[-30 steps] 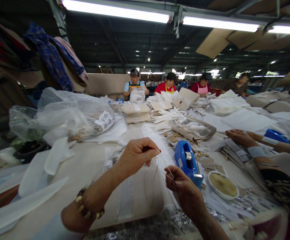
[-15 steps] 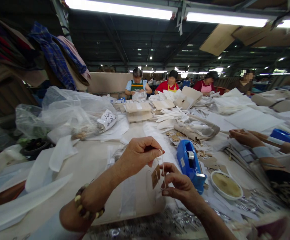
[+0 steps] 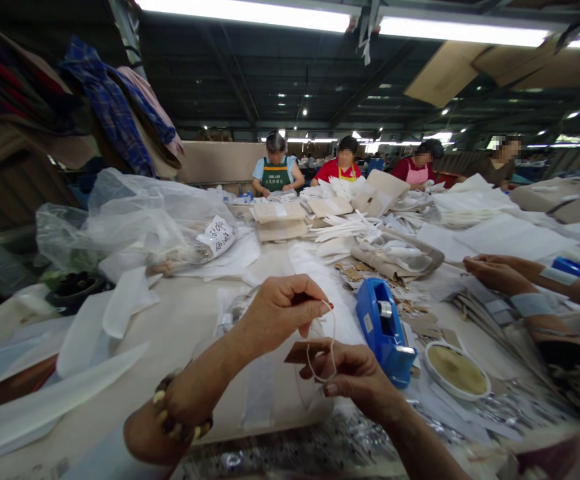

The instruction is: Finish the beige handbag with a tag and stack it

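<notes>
A white string [image 3: 335,327] runs in a loop between my two hands, with a small brown hang tag [image 3: 300,352] beside it. My left hand [image 3: 283,313] is closed, thumb and forefinger pinching the top of the string. Lower and to the right, my right hand [image 3: 357,377] has curled fingers at the bottom of the loop and against the tag. Under both hands lies a beige fabric item [image 3: 230,407] with a clear strip across it; my forearm and hands cover much of it.
A blue tape dispenser [image 3: 383,327] stands right of my hands, near a round dish [image 3: 457,370] of yellowish material. Loose brown tags [image 3: 355,270] lie behind. At left is a clear plastic bag [image 3: 145,220]. A co-worker's hands [image 3: 500,273] are at right; several people sit opposite.
The brown tag has swung from hanging upright to lying nearly level at my right fingers. My right hand has risen slightly, and the string now bows out in a wider loop.
</notes>
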Demonstrator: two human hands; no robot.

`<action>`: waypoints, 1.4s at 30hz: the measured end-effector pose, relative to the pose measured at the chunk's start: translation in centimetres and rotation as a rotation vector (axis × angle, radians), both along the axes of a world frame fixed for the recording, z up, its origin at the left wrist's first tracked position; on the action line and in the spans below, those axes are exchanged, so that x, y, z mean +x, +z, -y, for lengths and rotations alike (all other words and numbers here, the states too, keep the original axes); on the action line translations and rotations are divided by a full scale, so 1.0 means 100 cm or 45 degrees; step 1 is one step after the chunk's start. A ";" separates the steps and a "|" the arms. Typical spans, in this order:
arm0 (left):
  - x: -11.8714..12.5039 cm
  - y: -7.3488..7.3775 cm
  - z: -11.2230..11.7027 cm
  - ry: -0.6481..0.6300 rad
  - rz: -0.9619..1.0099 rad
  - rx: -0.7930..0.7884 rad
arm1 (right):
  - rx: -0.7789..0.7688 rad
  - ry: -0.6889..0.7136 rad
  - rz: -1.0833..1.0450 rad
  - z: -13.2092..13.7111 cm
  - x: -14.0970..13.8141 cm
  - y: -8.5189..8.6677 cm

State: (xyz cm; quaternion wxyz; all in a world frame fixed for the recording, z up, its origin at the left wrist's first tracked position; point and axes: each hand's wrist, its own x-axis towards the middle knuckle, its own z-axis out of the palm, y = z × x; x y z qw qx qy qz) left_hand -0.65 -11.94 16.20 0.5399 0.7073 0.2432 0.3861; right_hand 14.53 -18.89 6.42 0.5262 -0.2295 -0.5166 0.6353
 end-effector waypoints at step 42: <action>-0.044 -0.065 -0.042 0.357 -0.569 0.353 | -0.281 -0.241 0.850 -0.065 -0.027 0.026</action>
